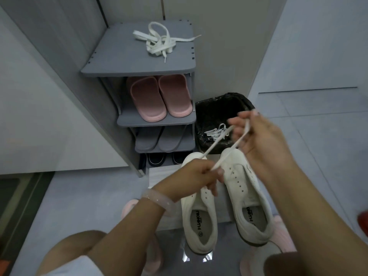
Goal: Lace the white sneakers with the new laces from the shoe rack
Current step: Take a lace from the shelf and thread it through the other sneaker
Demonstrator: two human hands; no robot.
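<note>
Both hands pinch one white lace [229, 145] above the two white sneakers [225, 200] on the floor: the left hand [196, 174] holds its low end, the right hand [256, 136] its high end. More white laces [161, 41] lie on the top of the grey shoe rack [123, 62], near its back edge.

Loose white laces [159, 41] atop grey rack [111, 66]
</note>
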